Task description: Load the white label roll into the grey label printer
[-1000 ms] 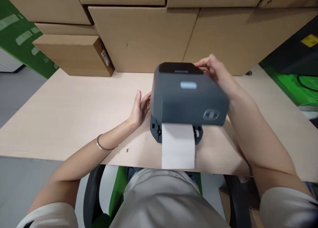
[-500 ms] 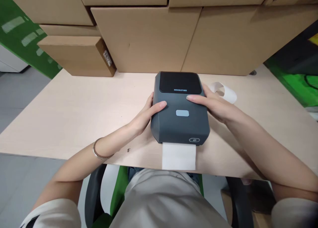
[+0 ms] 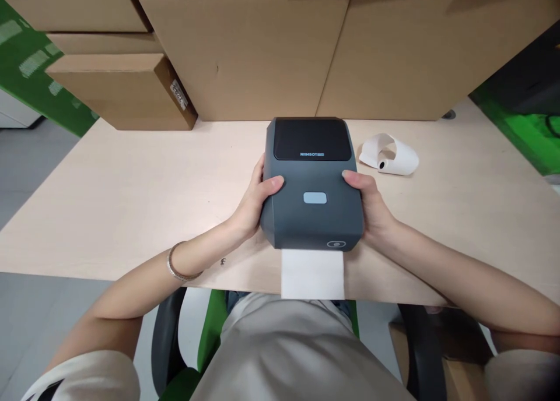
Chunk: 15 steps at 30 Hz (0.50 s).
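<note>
As left hand (image 3: 254, 204) at nine o'clock and right hand (image 3: 373, 207) at three clasp the printer (image 3: 312, 176) (paper (image 3: 312, 275) at six!), steadying seems in hand, the next move needing even pressure.

You sit in office-like workspace or stockroom corner; cannot tell which. Signs around you: pale wood-look surface (image 3: 131, 185), big cardboard boxes (image 3: 254, 51) stacked at its far edge, smaller box (image 3: 105, 92) with printed label (image 3: 178, 94) at your left, desktop printer (image 3: 312, 179) before you, black armrests (image 3: 164, 337) at your sides, plain grey floor (image 3: 35, 319).
</note>
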{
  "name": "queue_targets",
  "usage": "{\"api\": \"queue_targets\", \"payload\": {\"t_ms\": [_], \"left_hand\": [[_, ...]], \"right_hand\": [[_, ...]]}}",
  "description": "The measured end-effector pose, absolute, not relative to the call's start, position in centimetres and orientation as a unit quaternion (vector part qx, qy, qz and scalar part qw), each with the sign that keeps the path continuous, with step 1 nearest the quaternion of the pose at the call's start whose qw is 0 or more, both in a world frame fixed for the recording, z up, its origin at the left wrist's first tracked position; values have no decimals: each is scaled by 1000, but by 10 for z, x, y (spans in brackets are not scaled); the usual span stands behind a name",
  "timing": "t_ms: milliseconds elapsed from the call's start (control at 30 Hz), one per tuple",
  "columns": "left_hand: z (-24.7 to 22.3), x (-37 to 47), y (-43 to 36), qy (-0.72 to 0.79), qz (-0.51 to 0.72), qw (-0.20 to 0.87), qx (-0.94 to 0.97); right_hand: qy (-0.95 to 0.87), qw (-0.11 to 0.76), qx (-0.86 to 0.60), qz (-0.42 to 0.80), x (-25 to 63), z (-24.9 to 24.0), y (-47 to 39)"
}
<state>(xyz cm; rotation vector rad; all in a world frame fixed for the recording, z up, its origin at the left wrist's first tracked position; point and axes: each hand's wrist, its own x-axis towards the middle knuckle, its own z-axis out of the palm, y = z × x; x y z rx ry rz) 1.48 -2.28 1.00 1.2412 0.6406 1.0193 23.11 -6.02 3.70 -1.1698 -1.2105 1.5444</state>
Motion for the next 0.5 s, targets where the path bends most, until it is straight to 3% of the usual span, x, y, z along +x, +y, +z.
{"api": "queue_targets", "payload": {"t_ms": [500], "left_hand": [[15,12,-23,296,453,665,516]], "right_hand": [[-553,421,-476,539,229,42,-58]]}}
